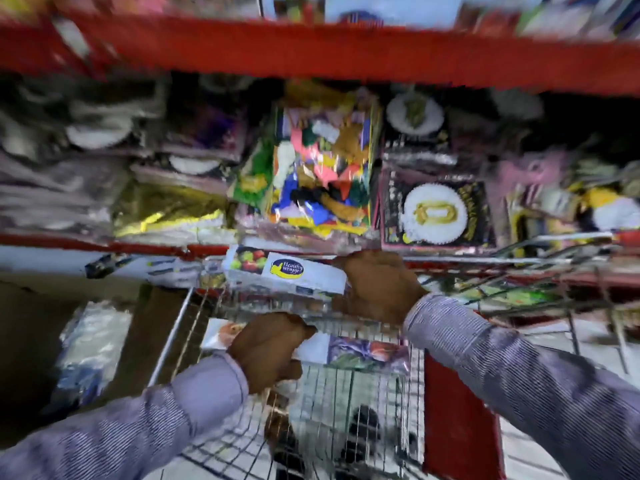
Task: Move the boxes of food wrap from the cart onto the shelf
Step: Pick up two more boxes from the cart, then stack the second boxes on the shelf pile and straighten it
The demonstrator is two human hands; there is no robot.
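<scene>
Above the wire cart (346, 393), each hand grips a food-wrap box lying left-right: right hand (377, 285) the upper box (284, 275), left hand (266, 348) the lower box (346, 349).

shelf edge (311, 50) red | box (287, 271) white | sleeves (519, 362) lilac striped

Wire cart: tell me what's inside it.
One food wrap box lies at the wire cart top, gripped by the left hand. Dark shapes show through the mesh below, too blurred to name. The hand covers the box's middle.
</scene>
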